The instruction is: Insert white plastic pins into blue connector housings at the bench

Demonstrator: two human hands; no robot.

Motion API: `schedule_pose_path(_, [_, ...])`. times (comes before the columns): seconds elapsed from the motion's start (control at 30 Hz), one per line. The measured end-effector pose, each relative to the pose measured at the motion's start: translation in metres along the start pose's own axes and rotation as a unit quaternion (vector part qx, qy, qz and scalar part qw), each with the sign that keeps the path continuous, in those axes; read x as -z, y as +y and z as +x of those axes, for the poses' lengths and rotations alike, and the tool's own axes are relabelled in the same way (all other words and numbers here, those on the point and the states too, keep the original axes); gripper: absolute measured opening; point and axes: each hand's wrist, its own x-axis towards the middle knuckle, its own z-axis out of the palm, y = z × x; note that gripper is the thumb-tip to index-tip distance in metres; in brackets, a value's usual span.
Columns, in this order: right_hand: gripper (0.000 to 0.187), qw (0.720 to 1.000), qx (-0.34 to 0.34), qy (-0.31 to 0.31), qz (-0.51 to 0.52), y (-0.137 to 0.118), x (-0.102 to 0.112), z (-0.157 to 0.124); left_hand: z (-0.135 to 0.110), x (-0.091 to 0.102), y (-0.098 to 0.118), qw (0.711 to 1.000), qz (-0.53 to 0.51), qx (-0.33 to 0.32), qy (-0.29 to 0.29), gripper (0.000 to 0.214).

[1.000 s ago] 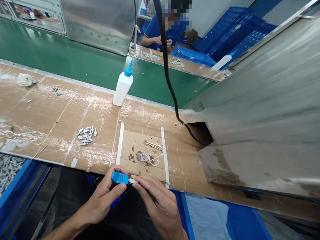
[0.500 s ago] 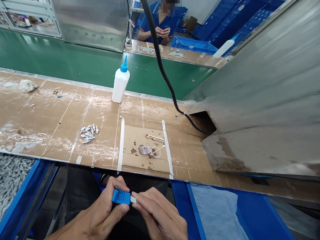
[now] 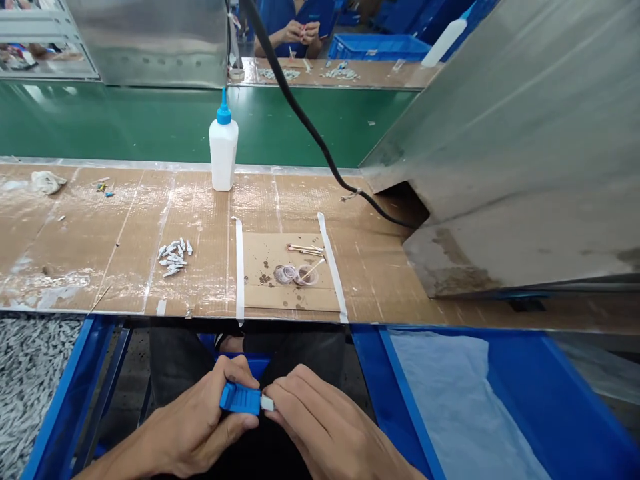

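Note:
Low in the view, my left hand (image 3: 207, 417) is closed on a ribbed blue plastic piece (image 3: 241, 399), gripped between thumb and fingers. Out of its right end sticks a small light-grey part (image 3: 267, 403). My right hand (image 3: 320, 417) pinches that grey part, and its fingertips hide much of it. Both hands are above my lap, in front of the table edge. On the table lies a little pile of similar-looking small grey parts (image 3: 173, 257). Farther right, a cardboard pad (image 3: 265, 300) carries small round clear containers (image 3: 306, 275) and several cotton swabs (image 3: 306, 250).
A white bottle with a blue nozzle (image 3: 223, 150) stands behind the pad. A black cable (image 3: 320, 143) hangs across to a metal housing (image 3: 500, 167) on the right. Blue bins flank me: one full of grey parts (image 3: 35, 380), one with a pale liner (image 3: 450, 393). A co-worker's hands (image 3: 301, 32) show opposite.
The camera view has shifted and tilted down, so the table sits higher in view. Both hands keep their holds on the blue piece and grey part; the right hand's knuckles have turned slightly.

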Motion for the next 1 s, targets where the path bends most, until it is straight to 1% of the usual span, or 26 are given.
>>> schedule_pose_path(0.13, [0.024, 1.0, 0.023, -0.01, -0.004, -0.007, 0.002, -0.009, -0.007, -0.005, -0.001, 0.999, -0.005, 0.033, -0.034, 0.02])
schedule_pose_path(0.23, [0.029, 1.0, 0.02, -0.016, 0.002, -0.007, 0.002, -0.016, -0.011, -0.008, 0.0, 0.997, -0.001, 0.059, -0.05, 0.021])
schedule_pose_path(0.33, [0.031, 0.999, 0.018, -0.029, 0.024, -0.007, -0.001, -0.022, -0.012, -0.012, -0.001, 0.996, 0.0, 0.066, -0.067, 0.02])
schedule_pose_path(0.4, [0.028, 0.999, 0.014, -0.029, 0.034, -0.006, -0.004, -0.025, -0.011, -0.015, -0.002, 0.996, 0.002, 0.051, -0.067, 0.019])
schedule_pose_path(0.5, [0.024, 1.0, 0.005, -0.007, 0.03, -0.007, -0.01, -0.029, -0.009, -0.019, -0.003, 0.998, 0.002, 0.024, -0.054, 0.019])
schedule_pose_path(0.6, [0.024, 0.999, -0.005, 0.011, 0.044, -0.009, -0.015, -0.032, -0.007, -0.021, -0.003, 0.998, 0.008, 0.02, -0.052, 0.019])
schedule_pose_path(0.7, [0.024, 0.998, -0.017, 0.016, 0.056, -0.011, -0.018, -0.036, -0.008, -0.021, -0.002, 0.998, 0.026, 0.013, -0.056, 0.018])
schedule_pose_path(0.87, [0.021, 0.998, -0.019, 0.014, 0.051, -0.01, -0.021, -0.039, -0.006, -0.018, -0.001, 0.994, 0.093, -0.025, -0.048, 0.019])
schedule_pose_path(1.0, [0.018, 0.999, -0.028, -0.001, 0.029, -0.004, -0.021, -0.035, 0.002, -0.013, -0.002, 0.982, 0.18, -0.062, -0.02, 0.016])
